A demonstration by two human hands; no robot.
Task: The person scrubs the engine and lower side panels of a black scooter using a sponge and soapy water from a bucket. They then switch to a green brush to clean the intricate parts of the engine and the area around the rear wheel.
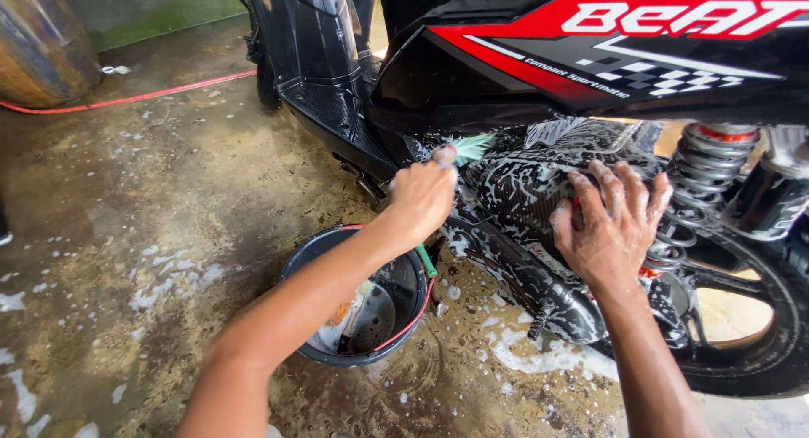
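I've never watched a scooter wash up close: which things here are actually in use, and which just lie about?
In use: left hand gripping a green brush; right hand on the soapy engine cover; black bucket.

Lying about: red hose; barrel.

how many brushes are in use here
1. A green-bristled brush in the left hand, pressed to the soapy engine cover. The right hand covers something red, unclear what. More may sit hidden in the bucket.

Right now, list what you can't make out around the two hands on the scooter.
Head view only:
- Brush: handle hidden inside the left hand.
- Thing under the right hand: only a red sliver shows past the fingers.
- Bucket: contents partly hidden by the left forearm.
- Rear wheel: cut off by the right edge.
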